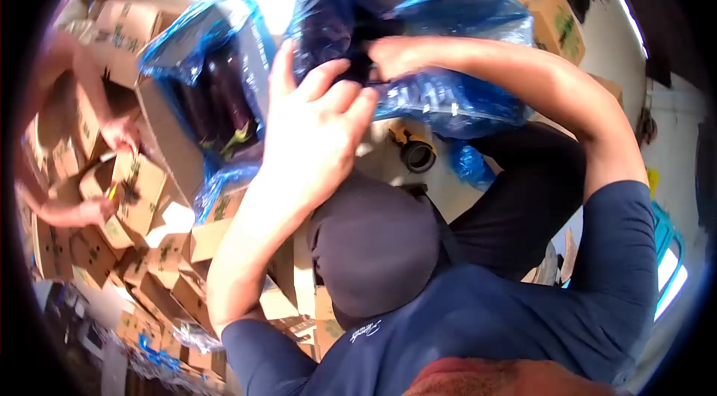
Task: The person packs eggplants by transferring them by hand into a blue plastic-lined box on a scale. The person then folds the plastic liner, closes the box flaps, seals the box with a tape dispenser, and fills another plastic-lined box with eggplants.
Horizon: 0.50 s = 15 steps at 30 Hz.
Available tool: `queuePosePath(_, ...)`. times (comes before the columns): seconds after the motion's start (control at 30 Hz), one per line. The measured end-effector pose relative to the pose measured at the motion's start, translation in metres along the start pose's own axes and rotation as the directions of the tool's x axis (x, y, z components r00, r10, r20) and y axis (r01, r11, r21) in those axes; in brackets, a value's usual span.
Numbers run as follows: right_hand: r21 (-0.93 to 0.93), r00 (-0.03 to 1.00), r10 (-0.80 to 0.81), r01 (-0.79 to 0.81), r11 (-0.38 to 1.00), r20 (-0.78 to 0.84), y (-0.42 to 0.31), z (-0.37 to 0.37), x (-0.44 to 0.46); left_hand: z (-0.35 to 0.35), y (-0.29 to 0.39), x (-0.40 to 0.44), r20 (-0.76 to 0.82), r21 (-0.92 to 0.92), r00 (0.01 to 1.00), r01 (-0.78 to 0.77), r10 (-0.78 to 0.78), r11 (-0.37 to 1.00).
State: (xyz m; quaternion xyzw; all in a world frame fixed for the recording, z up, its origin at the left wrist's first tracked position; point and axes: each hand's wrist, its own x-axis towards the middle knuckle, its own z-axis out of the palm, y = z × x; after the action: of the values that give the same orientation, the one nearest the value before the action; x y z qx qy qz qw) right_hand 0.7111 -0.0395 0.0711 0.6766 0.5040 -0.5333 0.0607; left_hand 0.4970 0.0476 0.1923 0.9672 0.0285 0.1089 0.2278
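My left hand (317,131) is raised with its fingers spread, in front of a large blue plastic bag (463,15). Dark purple eggplants (328,30) show through the bag beyond my fingers. My right hand (394,57) reaches into the bag's opening from the right, fingers curled around a dark eggplant (360,67); its fingertips are partly hidden. To the left, an open cardboard box (168,131) lined with blue plastic (258,30) holds several long eggplants (224,97), one with a green cap near the front.
A yellow and black tape dispenser (414,151) lies between the bag and my bent legs (373,243). At the left, another person's hands (97,211) work at a small carton (138,191). Many cardboard boxes (160,276) crowd the lower left; another box (554,23) stands at right.
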Motion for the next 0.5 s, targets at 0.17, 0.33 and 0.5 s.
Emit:
queuePosePath(0.17,0.032,0.906,-0.416,0.419,0.907,-0.075,0.053,0.014,-0.023,-0.024,-0.026,-0.024,-0.349,-0.185,0.922,0.105,-0.165,0.977)
queuePosePath(0.33,-0.214,0.956,-0.078,0.143,0.966,0.284,0.032,0.001,0.02,-0.002,-0.167,-0.115,0.07,-0.119,0.614,0.788,-0.786,0.605)
queuePosePath(0.5,-0.165,0.973,-0.221,0.23,0.959,0.068,-0.001,-0.036,-0.018,0.033,-0.188,-0.13,0.086,0.447,0.502,0.753,-0.861,0.483)
